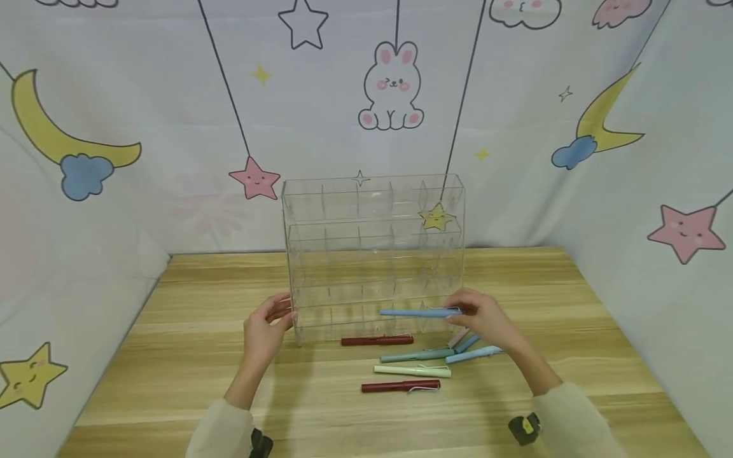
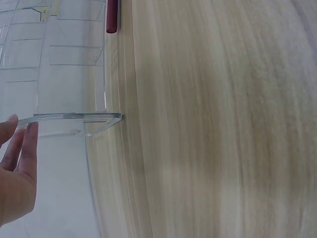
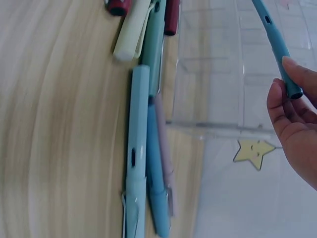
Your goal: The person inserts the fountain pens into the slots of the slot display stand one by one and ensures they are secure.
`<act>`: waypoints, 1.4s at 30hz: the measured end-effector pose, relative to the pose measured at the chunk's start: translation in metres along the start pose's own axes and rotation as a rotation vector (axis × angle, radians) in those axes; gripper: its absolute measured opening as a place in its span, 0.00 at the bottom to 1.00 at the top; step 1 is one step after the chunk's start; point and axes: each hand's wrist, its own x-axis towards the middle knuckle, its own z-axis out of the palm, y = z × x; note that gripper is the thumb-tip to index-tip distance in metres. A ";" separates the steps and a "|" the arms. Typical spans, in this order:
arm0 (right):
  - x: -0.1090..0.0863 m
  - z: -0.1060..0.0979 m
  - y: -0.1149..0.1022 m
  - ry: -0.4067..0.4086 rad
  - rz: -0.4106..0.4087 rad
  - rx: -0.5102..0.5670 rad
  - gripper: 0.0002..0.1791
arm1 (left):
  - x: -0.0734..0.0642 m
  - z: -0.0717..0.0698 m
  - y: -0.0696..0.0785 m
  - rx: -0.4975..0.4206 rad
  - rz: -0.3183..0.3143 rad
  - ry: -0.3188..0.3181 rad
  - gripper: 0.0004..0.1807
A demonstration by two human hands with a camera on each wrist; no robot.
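A clear acrylic pen rack (image 1: 375,257) with several rows of compartments stands on the table. At its left side, my left hand (image 1: 266,327) holds the side panel, with thumb and fingers about its edge in the left wrist view. My right hand (image 1: 483,318) pinches a blue pen (image 1: 418,312) by one end, level in front of the rack's lower right part. Below lie a dark red pen (image 1: 376,340), a green pen (image 1: 417,355), a pale green pen (image 1: 412,370) and another dark red pen (image 1: 395,387).
Right of these, under my right hand, lie a light blue pen (image 3: 137,124), a darker blue pen (image 3: 156,173) and a mauve pen (image 3: 165,148), close together. White printed cloth (image 1: 321,114) hangs behind and at both sides of the wooden table (image 1: 321,420).
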 end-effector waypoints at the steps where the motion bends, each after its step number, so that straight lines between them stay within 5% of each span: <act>1: 0.003 0.003 -0.002 -0.003 0.003 -0.006 0.09 | 0.000 0.000 0.000 0.000 -0.002 0.000 0.20; 17: 0.042 0.064 -0.037 -0.031 -0.062 -0.066 0.09 | 0.000 -0.001 0.000 -0.013 0.009 -0.011 0.20; 22: 0.052 0.083 -0.048 -0.039 -0.024 -0.054 0.08 | 0.000 -0.001 0.000 -0.017 0.007 -0.015 0.20; 42: 0.066 0.144 -0.064 0.076 0.007 -0.009 0.09 | -0.001 -0.002 0.000 0.000 0.009 -0.012 0.20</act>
